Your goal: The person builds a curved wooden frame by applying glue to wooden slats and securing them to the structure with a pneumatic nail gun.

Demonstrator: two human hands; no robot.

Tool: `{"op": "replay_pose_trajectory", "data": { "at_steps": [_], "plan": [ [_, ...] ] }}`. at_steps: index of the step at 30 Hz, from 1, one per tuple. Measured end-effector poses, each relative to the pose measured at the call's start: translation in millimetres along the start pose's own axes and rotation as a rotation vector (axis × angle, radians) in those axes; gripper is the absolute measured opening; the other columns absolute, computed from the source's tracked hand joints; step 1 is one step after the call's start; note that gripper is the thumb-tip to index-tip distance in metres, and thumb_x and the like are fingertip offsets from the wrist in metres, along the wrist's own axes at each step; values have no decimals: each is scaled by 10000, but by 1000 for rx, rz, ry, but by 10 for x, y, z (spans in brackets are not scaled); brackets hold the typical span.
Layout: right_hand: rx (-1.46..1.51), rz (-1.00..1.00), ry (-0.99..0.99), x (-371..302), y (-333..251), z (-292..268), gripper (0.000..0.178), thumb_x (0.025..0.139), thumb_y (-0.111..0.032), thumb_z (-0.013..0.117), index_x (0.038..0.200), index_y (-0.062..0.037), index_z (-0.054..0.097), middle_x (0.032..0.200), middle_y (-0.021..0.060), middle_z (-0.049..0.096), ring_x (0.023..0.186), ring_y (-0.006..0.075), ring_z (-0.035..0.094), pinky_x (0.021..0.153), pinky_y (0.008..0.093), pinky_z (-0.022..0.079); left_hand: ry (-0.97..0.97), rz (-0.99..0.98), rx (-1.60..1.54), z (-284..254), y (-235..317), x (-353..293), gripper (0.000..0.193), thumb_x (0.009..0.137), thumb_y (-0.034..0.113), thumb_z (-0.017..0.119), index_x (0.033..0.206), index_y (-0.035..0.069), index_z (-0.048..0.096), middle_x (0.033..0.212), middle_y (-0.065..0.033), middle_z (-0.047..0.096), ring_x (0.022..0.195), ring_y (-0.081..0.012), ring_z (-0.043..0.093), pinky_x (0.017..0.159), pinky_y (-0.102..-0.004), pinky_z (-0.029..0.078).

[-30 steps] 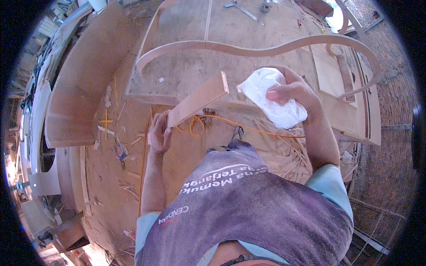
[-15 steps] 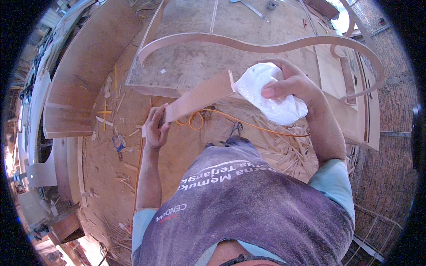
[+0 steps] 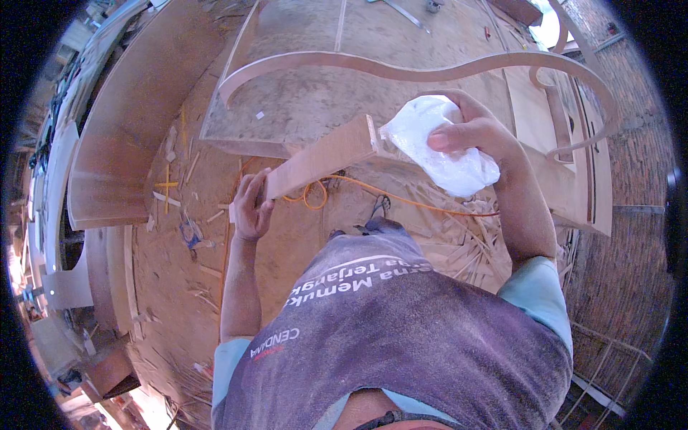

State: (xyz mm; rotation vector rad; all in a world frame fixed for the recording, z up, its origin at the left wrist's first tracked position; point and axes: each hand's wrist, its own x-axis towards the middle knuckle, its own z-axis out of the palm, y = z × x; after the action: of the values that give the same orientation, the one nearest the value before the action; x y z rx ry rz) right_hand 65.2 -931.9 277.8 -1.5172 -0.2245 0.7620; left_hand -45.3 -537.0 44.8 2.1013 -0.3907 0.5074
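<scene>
My left hand (image 3: 252, 206) is closed on the near left end of a flat wooden board (image 3: 322, 159), which slants up to the right in front of me. In my right hand (image 3: 476, 132) is a white plastic bag (image 3: 430, 147), gripped from its right side with the thumb across it. What the bag contains, if anything, is hidden. Its left edge lies just to the right of the board's far end, with a small gap between them. Behind both, a thin wavy wooden strip (image 3: 401, 72) curves over a large workbench (image 3: 301, 97).
A large curved wooden panel (image 3: 136, 122) stands at the left. An orange hose (image 3: 401, 201) runs over the floor among wood scraps (image 3: 466, 240). A metal square (image 3: 401, 14) lies at the bench's far side. A brick wall (image 3: 631, 251) rises at the right.
My right hand has tilted the bag a little and moved it slightly up and right, off the board's end. My left hand and the board stay nearly in place.
</scene>
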Motion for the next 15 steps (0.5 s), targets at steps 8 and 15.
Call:
{"op": "replay_pose_trajectory", "data": {
  "at_steps": [8,15],
  "plan": [
    [-32,13,-1,116,22,-3,626,687,-137,842,1233,54,603,972,70,697,789,124,687,680,254,550,-8,1,35,-6,23,27,664,953,530,566,1321,-22,588,1053,-198,631,902,-328,650,756,-383,524],
    [-38,-50,-17,175,73,-93,480,765,-220,844,1137,22,663,874,22,693,688,87,655,581,236,507,-23,2,5,15,18,25,669,951,531,568,1332,-18,586,997,-165,605,816,-284,610,694,-367,498]
  ]
}}
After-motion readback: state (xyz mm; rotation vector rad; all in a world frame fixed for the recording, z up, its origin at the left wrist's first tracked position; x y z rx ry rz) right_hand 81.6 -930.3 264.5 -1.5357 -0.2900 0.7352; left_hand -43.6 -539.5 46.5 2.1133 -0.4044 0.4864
